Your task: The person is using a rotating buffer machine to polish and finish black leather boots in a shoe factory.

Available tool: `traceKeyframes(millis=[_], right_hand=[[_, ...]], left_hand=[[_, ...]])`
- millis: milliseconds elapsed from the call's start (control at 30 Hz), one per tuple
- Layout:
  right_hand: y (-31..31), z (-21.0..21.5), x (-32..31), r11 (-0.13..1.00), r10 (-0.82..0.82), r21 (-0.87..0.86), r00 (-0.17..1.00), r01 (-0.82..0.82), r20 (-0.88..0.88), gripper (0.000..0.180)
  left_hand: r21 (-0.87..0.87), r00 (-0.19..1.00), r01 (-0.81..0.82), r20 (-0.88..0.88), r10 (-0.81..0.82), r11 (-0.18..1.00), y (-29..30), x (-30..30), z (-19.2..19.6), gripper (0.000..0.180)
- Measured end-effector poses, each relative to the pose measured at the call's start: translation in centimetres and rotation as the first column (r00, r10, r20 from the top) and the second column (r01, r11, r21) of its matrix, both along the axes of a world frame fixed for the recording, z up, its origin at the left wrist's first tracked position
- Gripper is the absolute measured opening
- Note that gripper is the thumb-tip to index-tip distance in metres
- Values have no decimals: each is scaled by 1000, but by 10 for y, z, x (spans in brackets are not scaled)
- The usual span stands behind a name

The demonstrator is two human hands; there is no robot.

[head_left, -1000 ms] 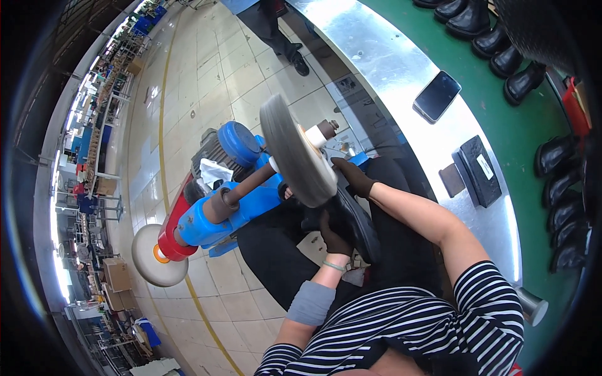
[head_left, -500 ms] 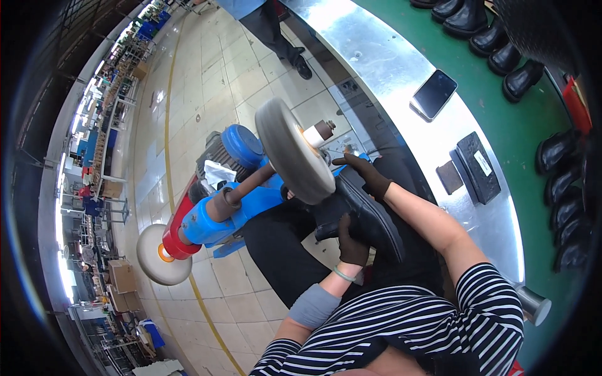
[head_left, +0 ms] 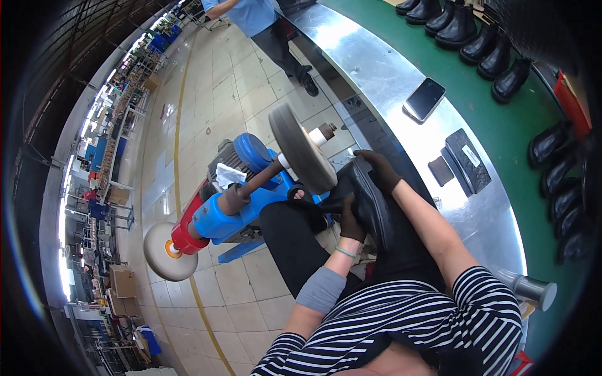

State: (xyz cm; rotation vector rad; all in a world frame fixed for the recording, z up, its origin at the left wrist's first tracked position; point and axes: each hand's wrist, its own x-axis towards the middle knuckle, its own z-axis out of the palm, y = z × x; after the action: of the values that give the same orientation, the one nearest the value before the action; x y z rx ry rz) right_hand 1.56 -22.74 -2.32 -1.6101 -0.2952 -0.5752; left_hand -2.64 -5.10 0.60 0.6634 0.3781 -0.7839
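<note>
A black leather boot [head_left: 371,207] is held above my lap, its sole edge turned to the right. My left hand [head_left: 351,224], in a dark brown glove, is closed around the boot on its near left side. At the far end of the boot, my gloved right hand [head_left: 382,172] grips it from the right. Just left of the boot is a grey buffing wheel [head_left: 302,149] on the shaft of a blue machine [head_left: 219,216]. Whether the boot's upper touches the wheel's rim, I cannot tell.
A second, pale wheel [head_left: 164,255] sits at the machine's left end. On the metal bench [head_left: 382,69] to the right lie a phone [head_left: 425,100] and a black block [head_left: 467,161]. Several black boots [head_left: 454,28] stand on the green surface beyond. A person [head_left: 251,22] stands at the far side.
The boot has turned slightly and stands steeper beside the wheel, with both hands still on it. My right fingers have curled in around its far end. The whole view has shifted a little.
</note>
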Motion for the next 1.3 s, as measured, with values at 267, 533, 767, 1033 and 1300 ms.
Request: traceKeyframes(millis=[267,533,767,1033,1300], right_hand=[[27,49,-65,816,27,497,838,296,-545,80],[30,100,-93,778,-150,497,882,384,-447,82],[55,166,-126,834,-464,-369,883,410,-66,88],[95,162,-88,775,-404,-581,902,250,-150,87],[105,155,-58,632,-379,-768,906,105,-188,84]], left_hand=[[54,994,79,76,-83,995,7,-10,-31,44],[439,329,-134,865,-378,888,28,-9,-20,36],[652,192,-618,667,-720,439,35,13,-15,34],[-50,987,43,156,-35,998,11,57,-53,40],[-20,985,86,153,-82,996,10,77,-62,39]])
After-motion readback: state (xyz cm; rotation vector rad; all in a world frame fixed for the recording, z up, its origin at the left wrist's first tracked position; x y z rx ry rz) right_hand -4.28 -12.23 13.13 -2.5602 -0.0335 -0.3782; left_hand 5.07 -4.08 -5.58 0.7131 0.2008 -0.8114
